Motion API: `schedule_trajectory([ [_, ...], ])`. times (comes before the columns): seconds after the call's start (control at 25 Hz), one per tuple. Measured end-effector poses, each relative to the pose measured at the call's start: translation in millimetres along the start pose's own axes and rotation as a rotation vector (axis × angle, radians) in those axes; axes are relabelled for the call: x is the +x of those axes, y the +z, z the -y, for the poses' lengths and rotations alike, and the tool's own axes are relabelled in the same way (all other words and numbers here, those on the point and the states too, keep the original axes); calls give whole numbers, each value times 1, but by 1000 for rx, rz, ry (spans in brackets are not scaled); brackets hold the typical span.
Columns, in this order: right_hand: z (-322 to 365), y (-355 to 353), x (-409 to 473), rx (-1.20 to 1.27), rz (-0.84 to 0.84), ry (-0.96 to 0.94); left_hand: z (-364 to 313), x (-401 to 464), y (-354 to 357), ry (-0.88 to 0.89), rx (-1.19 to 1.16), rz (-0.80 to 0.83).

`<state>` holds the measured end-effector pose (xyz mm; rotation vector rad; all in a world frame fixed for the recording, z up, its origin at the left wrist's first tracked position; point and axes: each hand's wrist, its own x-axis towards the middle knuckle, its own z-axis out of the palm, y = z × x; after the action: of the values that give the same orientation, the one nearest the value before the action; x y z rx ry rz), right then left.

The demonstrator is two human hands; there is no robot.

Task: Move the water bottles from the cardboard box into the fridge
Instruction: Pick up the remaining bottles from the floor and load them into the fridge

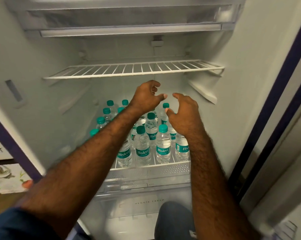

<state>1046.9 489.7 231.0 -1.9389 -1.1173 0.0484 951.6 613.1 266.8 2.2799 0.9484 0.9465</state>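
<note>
Several small clear water bottles [162, 144] with teal caps and teal labels stand upright in rows on the lower shelf [146, 166] of the open fridge. Both my arms reach into the fridge above them. My left hand [146, 97] hovers over the back bottles, fingers loosely curled, holding nothing. Just to its right, my right hand [182, 113] hangs above the right-hand bottles, fingers also loosely curled and empty. My left forearm hides part of the left rows. The cardboard box is out of view.
A white wire shelf [134, 70] spans the fridge above my hands, bare. Below the bottle shelf sits a clear vegetable drawer [137, 203]. The fridge's dark-edged side [276, 104] runs along the right. Printed packaging [6, 177] lies at the left. My knee [174, 220] shows at the bottom.
</note>
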Motion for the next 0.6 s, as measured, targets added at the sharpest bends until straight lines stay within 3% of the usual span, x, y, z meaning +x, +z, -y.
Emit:
schedule_trajectory([
  [0.28,37,0,-58,102,-34,-247,8,-100,-62,-34,-17,-178],
  [0.6,58,25,-97,-92,133,-412,50,-172,-106,-108,276,-245],
])
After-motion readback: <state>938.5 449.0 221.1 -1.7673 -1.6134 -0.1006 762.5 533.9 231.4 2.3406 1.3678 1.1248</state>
